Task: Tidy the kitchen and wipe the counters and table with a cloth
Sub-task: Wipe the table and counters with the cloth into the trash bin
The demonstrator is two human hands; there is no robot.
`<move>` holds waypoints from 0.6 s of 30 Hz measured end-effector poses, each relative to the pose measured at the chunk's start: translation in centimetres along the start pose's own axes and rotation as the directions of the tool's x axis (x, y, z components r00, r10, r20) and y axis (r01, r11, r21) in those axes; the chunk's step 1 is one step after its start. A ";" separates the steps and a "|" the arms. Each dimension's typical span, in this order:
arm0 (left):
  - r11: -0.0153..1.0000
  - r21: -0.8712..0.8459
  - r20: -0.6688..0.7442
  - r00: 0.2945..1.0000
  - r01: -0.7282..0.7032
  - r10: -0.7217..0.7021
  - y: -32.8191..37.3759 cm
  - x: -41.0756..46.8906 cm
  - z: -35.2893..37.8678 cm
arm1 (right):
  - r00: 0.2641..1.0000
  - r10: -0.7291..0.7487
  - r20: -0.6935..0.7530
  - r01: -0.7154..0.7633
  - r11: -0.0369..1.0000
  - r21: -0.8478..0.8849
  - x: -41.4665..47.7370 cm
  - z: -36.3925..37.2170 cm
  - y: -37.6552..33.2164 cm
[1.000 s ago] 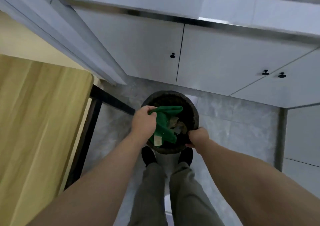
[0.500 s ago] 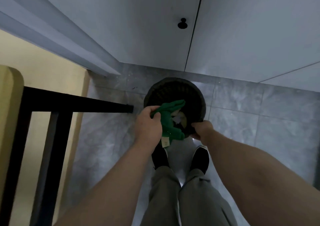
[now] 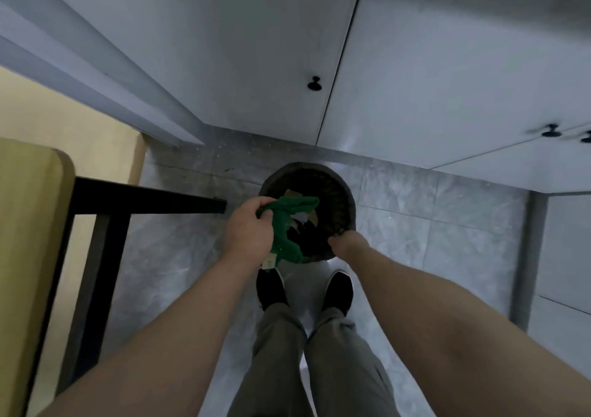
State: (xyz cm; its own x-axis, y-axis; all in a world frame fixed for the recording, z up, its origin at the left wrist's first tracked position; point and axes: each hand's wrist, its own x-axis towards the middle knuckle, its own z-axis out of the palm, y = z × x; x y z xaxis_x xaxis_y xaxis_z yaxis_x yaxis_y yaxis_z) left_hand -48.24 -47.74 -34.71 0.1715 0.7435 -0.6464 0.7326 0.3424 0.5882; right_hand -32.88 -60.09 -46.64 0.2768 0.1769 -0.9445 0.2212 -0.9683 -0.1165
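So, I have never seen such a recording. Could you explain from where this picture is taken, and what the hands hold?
There is no machine here: a person wears a camera on the head, so you look down along both bare arms to the grey tiled floor. The left hand grips a crumpled green cloth over a round dark waste bin with paper scraps inside. The right hand seems to hold the bin's near rim. Below are the person's black shoes. Behind the bin are white cabinet doors with black knobs; at the left is a light wooden table on a black frame.
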 end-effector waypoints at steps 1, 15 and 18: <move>1.000 0.024 0.004 1.000 -0.016 0.016 0.8 -0.6 -0.5 | 1.000 -0.008 -0.003 0.008 1.000 0.005 -1.7 -0.6 -0.6; 0.813 0.306 0.144 0.869 -0.495 0.474 18.5 -14.5 -15.8 | 0.589 -0.747 -0.308 0.744 0.650 -0.156 -33.6 -11.0 -10.0; 0.796 0.279 0.145 0.843 -0.537 0.517 21.5 -14.8 -19.1 | 0.567 -0.705 -0.427 0.713 0.679 -0.174 -36.8 -13.0 -12.2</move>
State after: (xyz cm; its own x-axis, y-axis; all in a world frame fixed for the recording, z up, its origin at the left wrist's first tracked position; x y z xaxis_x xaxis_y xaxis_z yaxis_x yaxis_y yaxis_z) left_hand -47.59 -40.42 -3.20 0.6195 0.7205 -0.3115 0.6753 -0.2870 0.6794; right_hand -33.62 -52.49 -6.46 0.3999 0.8579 -0.3225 0.5101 -0.5007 -0.6994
